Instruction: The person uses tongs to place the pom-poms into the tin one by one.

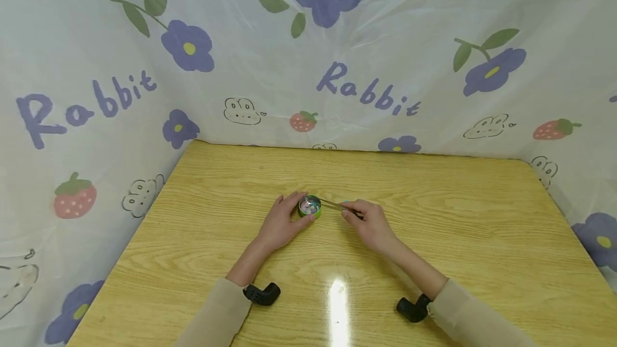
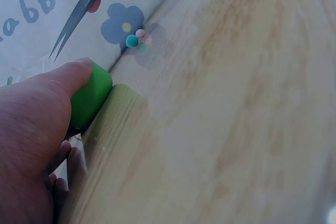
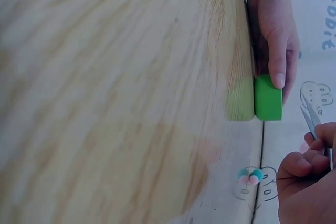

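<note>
A small round green container (image 1: pixel 309 216) stands on the table with several little pale and colored balls inside. My left hand (image 1: pixel 279 225) holds it by the side, thumb at the near edge and fingers around the far left. Its plain green wall (image 2: pixel 93 97) shows in the left wrist view. My right hand (image 1: pixel 375 227) pinches a pair of metal tweezers (image 1: pixel 332 205), whose tips reach over the container's rim. In the left wrist view the tweezers' tips are apart, with nothing seen between them. A teal pompom (image 2: pixel 132 41) and a pink pompom (image 2: pixel 140 33) lie on the table beyond the container.
The wooden table (image 1: pixel 217 261) is glossy, with a bright light reflection at its near middle. A patterned curtain (image 1: pixel 260 68) stands along its back and sides. Each wrist carries a black camera mount, such as the left one (image 1: pixel 264 294).
</note>
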